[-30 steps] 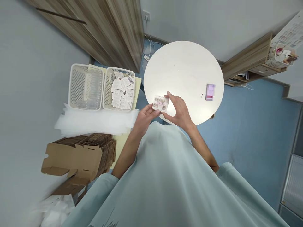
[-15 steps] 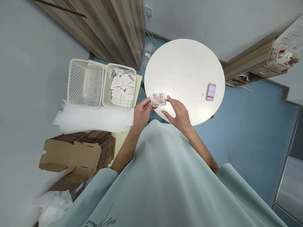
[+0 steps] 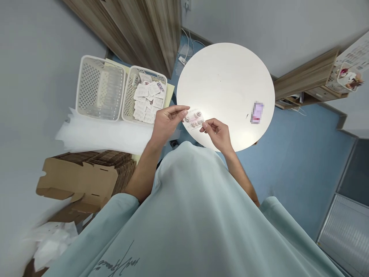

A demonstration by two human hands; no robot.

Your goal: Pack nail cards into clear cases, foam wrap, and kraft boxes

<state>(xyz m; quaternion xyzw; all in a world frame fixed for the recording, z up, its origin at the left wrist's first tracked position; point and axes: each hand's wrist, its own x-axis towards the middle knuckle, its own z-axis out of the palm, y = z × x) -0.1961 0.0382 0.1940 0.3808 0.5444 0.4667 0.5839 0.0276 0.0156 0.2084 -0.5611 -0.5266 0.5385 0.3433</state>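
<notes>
Between my hands, over the near left part of the round white table (image 3: 227,73), is a small pale card with several shiny round pieces (image 3: 194,118). My left hand (image 3: 166,123) pinches its left end between thumb and fingers. At the lower right corner, my right hand (image 3: 218,133) grips it with the thumb on top and the fingers curled underneath. The card lies tilted, its right end a little lower in the picture. Print on it is too small to read.
Left of the table stand a white basket (image 3: 129,96) heaped with similar cards and another basket (image 3: 78,90) holding clear plastic pieces. White sheets (image 3: 106,132) and stacked folded cardboard boxes (image 3: 77,177) lie nearer. A blurred-out purple item (image 3: 257,112) rests on the table's right side.
My right hand has closed from spread fingers onto the card's right corner. My left hand has shifted up the card's left end, and the card has turned slightly clockwise.
</notes>
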